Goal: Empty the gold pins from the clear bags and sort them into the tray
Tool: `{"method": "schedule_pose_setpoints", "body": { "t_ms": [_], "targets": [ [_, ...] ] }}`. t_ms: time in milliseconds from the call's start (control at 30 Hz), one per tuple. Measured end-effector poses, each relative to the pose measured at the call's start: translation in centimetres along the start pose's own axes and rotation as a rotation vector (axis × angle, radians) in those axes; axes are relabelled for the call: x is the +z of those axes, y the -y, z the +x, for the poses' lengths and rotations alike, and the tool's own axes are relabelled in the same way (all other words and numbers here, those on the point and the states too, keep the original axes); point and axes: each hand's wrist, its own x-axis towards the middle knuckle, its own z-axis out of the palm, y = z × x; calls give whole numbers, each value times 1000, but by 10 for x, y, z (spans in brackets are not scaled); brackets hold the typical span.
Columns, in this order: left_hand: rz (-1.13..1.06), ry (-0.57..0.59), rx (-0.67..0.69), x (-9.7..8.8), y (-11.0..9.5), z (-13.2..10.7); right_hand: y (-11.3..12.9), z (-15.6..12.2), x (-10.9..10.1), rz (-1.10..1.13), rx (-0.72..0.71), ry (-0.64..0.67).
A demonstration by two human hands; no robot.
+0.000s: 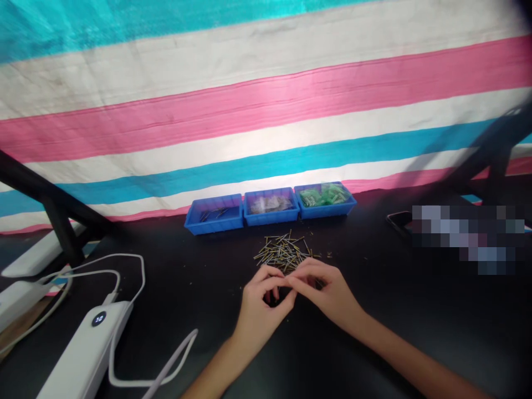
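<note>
A loose pile of thin brass-coloured pins (pixel 282 250) lies on the black table (pixel 199 288), just in front of my hands. My left hand (pixel 262 303) and my right hand (pixel 322 291) meet fingertip to fingertip at the near edge of the pile. Both hands are pinched closed around something too small to make out. Behind the pile stand three blue trays in a row: the left tray (pixel 214 214) holds a few dark pins, the middle tray (pixel 271 205) holds clear pieces, the right tray (pixel 325 198) holds green pieces.
A white power bank (pixel 85 349) with white cables (pixel 124 266) lies at the near left. A dark phone (pixel 399 220) rests at the right beside a blurred patch. A striped pink, white and teal sheet (pixel 249 100) hangs behind the table. A black frame leg (pixel 58 216) stands at left.
</note>
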Motion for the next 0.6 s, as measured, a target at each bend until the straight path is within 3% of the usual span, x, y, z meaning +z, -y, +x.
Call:
{"method": "schedule_pose_setpoints", "body": {
  "t_ms": [133, 267, 433, 600],
  "targets": [
    [27, -18, 29, 0, 1, -1, -1, -1, -1, -56, -24, -44],
    [-18, -145, 8, -5, 2, 1, -10, 8, -3, -38, 60, -110],
    [-140, -319, 0, -12, 5, 4, -13, 33, 1, 118, 135, -22],
    [-191, -349, 22, -12, 5, 1, 1, 82, 16, 140, 75, 92]
  ]
}}
